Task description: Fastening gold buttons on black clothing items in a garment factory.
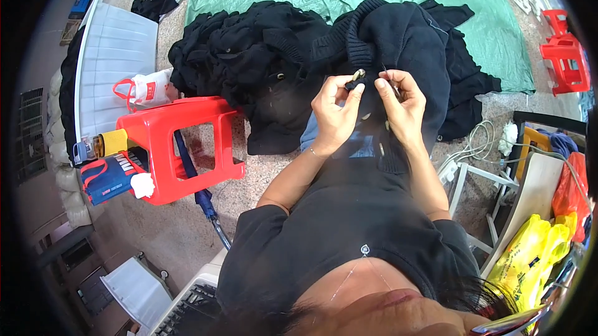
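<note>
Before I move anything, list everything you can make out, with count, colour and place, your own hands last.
nearest garment: one, dark navy, just before the person
other garments: several, uncountable, black, heaped on the floor
sheet: one, green, floor ahead
large tub: one, white, far left
small tub: one, white, lower left
left stool: one, red
right stool: at least one, red, right edge
blue bag: one, beside left stool
umbrella: one, dark blue, by left stool
plastic bag: one, yellow, lower right
pendant: one, silver, neck
left grip: one, bare, pinching dark cloth
right grip: one, bare, pinching a thin object too small to identify
</note>
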A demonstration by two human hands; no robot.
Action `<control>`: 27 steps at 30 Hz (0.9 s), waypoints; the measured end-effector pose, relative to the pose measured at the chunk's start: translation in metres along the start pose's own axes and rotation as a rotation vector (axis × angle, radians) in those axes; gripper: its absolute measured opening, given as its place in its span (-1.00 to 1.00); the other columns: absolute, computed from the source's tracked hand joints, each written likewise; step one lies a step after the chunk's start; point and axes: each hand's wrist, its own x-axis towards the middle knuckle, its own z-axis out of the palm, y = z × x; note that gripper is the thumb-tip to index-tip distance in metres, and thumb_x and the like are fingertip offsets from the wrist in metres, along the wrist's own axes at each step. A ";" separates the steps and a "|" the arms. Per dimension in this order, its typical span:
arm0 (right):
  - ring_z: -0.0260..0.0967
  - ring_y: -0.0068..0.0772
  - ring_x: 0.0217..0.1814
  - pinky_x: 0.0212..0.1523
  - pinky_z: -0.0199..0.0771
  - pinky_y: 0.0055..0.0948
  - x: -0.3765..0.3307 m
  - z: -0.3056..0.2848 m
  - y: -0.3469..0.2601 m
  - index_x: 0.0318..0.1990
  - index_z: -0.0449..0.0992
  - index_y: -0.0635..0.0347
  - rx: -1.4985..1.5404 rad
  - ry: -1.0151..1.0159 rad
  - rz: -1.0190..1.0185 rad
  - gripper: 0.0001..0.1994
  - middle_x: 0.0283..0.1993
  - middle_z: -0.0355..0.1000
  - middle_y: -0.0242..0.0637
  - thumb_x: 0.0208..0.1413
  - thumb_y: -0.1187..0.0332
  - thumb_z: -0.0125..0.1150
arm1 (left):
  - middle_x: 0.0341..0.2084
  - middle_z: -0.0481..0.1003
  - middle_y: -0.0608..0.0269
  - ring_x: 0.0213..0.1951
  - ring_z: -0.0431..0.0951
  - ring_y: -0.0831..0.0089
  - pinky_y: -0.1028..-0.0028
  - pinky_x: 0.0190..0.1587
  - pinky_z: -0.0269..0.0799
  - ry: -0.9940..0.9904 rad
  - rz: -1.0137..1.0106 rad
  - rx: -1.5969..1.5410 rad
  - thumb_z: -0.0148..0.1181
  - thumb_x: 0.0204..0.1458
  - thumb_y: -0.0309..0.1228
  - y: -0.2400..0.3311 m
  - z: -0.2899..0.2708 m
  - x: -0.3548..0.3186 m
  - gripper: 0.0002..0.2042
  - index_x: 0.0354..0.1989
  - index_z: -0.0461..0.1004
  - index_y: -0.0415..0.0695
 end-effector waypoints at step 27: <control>0.53 -0.42 -0.45 -0.40 0.49 -0.52 0.000 -0.008 -0.011 -0.25 0.54 0.27 -0.489 -0.091 -0.365 -0.85 -0.41 0.53 -0.25 0.09 0.40 0.35 | -0.28 0.55 0.28 -0.26 0.51 0.66 0.65 -0.16 0.45 -0.014 -0.188 -0.245 0.28 0.07 -0.62 0.006 -0.005 0.002 -0.80 -0.13 0.50 -0.35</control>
